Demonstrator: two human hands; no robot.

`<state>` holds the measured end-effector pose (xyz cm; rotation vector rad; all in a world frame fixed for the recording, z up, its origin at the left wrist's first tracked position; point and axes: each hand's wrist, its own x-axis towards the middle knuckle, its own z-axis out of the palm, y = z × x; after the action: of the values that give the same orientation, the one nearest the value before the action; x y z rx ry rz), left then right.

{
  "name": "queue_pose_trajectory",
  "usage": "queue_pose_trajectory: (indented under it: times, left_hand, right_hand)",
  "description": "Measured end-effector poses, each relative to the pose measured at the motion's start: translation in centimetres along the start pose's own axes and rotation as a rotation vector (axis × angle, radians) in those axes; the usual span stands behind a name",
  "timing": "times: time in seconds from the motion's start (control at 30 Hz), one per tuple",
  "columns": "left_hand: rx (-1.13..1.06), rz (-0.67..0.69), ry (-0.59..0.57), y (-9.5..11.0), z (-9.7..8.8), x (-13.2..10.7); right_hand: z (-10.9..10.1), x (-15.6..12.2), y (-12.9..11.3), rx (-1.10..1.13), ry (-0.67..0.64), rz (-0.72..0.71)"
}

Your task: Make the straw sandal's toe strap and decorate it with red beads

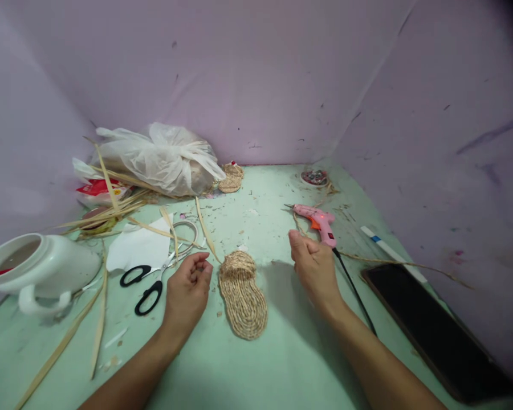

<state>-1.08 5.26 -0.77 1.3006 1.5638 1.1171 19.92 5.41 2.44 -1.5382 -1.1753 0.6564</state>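
Note:
A small woven slipper [244, 304] of braided natural fibre lies on the table between my hands, its toe strap at the far end. Left of it, my left hand [188, 287] hovers with loosely curled fingers, the thumb a little apart, and no object showing in it. On the right, my right hand [314, 265] is closed, thumb against the bent fingers; whatever is inside is hidden. Just beyond that hand lies a pink glue gun [320, 219] with a lit red light. Thin twine [393, 262] runs behind the hand and out to the right.
Black-handled scissors [151, 287], white paper [137, 247], a tape roll [186, 232] and fibre strips [62, 347] are on the left, beside a white jug [68, 265]. A plastic bag [166, 159], another slipper [231, 179] and a small dish [314, 177] stand behind. A phone [431, 330] lies right.

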Motion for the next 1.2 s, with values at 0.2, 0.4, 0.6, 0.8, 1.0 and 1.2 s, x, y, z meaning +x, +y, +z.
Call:
queue_pose_trajectory:
  times: [0.2, 0.4, 0.6, 0.8, 1.0, 1.2]
  left_hand:
    - [-0.057, 0.011, 0.017, 0.1, 0.2, 0.3]
    - [-0.083, 0.048, 0.047, 0.7, 0.5, 0.4]
    - [-0.083, 0.105, 0.071, 0.3, 0.6, 0.7]
    - [-0.057, 0.174, 0.101, -0.5, 0.5, 1.1]
    - [-0.019, 0.206, 0.110, -0.8, 0.3, 1.0]
    - [0.004, 0.245, 0.102, -0.4, 0.3, 0.5]
  right_hand:
    - [0.1, 0.6, -0.1, 0.203, 0.065, 0.000]
    - [0.2, 0.1, -0.6, 0.350, 0.159, -0.023]
    - [0.1, -0.5, -1.5, 0.417, 0.160, -0.112]
    - [-0.1, -0.5, -1.6, 0.484, 0.124, -0.164]
    - [0.2, 0.1, -0.4, 0.545, 0.075, -0.065]
    - [1.2, 0.2, 1.2, 0.501, -0.033, 0.054]
